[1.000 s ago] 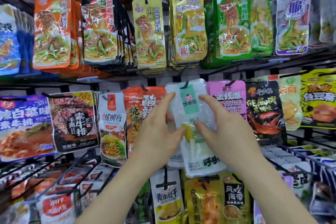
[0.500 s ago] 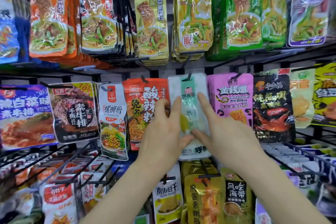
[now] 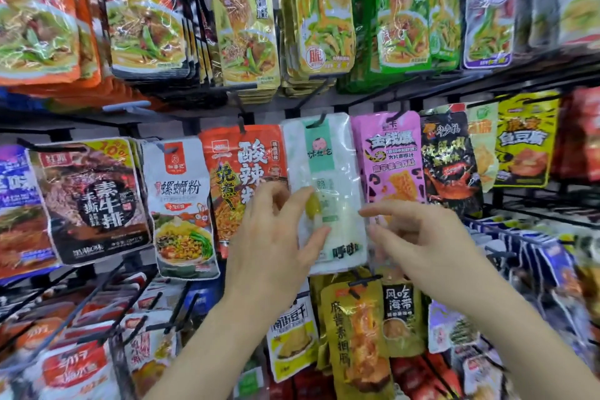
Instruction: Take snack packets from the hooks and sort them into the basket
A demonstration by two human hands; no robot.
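A white see-through snack packet with a teal label hangs from a black hook in the middle row of the rack. My left hand lies against its lower left part, with thumb and index fingertip on the packet's front. My right hand hovers at the packet's lower right edge, fingers loosely bent, index and thumb tips just beside the edge; the blur hides whether they touch it. No basket is in view.
An orange-red packet hangs to the left and a pink packet to the right. Yellow packets hang below and yellow and green stacks above. Black wire hooks jut out at the lower right and lower left.
The white packet, earlier lifted and tilted toward me between both hands, now hangs flat on its hook. My right hand has drawn off to the right edge and my left fingers have loosened.
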